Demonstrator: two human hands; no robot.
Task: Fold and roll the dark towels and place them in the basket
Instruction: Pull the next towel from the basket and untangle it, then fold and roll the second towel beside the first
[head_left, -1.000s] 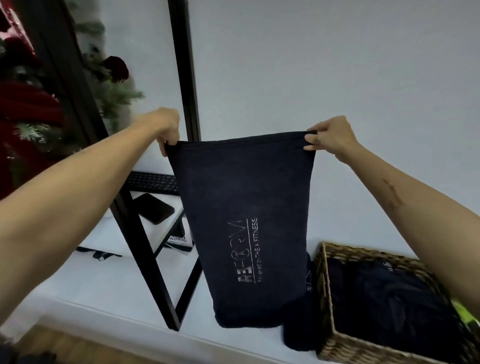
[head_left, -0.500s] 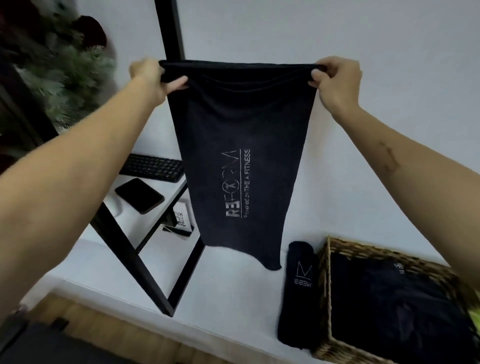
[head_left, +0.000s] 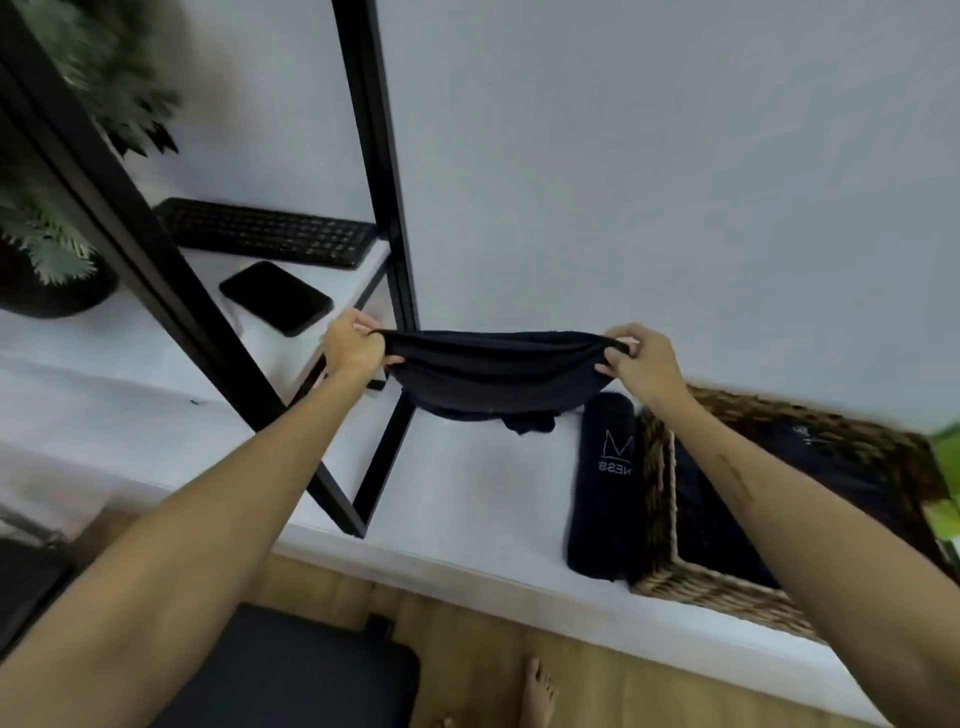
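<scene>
Both hands pinch the dark towel (head_left: 493, 371) by its top edge, left hand (head_left: 353, 345) and right hand (head_left: 641, 358) level and equally far out, so its long edge runs side to side and the soft cloth sags between them above the white counter (head_left: 467, 499). Just right of it lies a rolled towel (head_left: 602, 483), pointing away, touching the stiff woven basket (head_left: 727, 592) holding more dark cloth

Keyboard (head_left: 265, 240): shelf, beyond left hand
Phone (head_left: 276, 298): just left of left hand
Plant (head_left: 57, 156): far left
</scene>
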